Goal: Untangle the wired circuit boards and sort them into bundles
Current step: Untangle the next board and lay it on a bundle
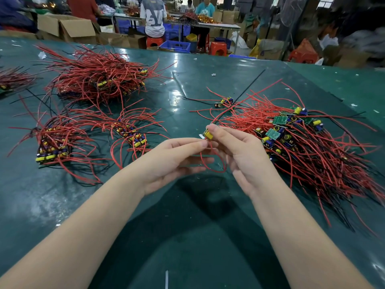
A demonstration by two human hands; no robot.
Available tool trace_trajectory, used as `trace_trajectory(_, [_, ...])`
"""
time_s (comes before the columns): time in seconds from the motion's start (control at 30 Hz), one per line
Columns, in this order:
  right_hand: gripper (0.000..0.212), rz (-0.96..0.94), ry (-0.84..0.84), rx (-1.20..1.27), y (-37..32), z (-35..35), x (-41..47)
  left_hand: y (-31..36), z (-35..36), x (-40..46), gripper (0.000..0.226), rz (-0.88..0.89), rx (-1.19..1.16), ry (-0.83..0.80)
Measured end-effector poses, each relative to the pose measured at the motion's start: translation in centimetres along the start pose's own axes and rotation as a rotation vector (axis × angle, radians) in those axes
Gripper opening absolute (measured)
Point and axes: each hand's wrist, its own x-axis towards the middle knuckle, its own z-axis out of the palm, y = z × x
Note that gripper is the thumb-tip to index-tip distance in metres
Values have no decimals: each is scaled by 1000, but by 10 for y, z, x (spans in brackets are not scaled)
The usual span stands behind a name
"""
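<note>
- On the green table (187,80), wired-board piles lie at 3 o'clock (302,142), 9 o'clock (52,147) and 11 o'clock (98,78).
- At centre, the right hand (235,153) pinches a small circuit board (208,134).
- The left hand (175,157) pinches its red wire (216,170) just beside the board.
- No legible writing.

A large pale "LV"-style letter mark is showing on the back of a grey shirt (153,16), worn by a person sitting at twelve o'clock, far across the room. Nothing else is reading clearly anywhere.
</note>
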Motion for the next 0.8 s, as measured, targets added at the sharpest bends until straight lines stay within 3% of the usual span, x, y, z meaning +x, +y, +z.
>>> trace_trajectory(0.17, [17, 72, -66, 123, 0, 1, 1, 0, 2, 1, 25, -31, -157, -85])
trace_trajectory(0.5, [19, 177, -92, 164, -4, 0, -1, 1, 1, 2, 19, -97, -216, -213])
trace_trajectory(0.8, [20, 363, -32, 341, -5, -1, -1, 9, 4, -5, 21, 48, -29, -72])
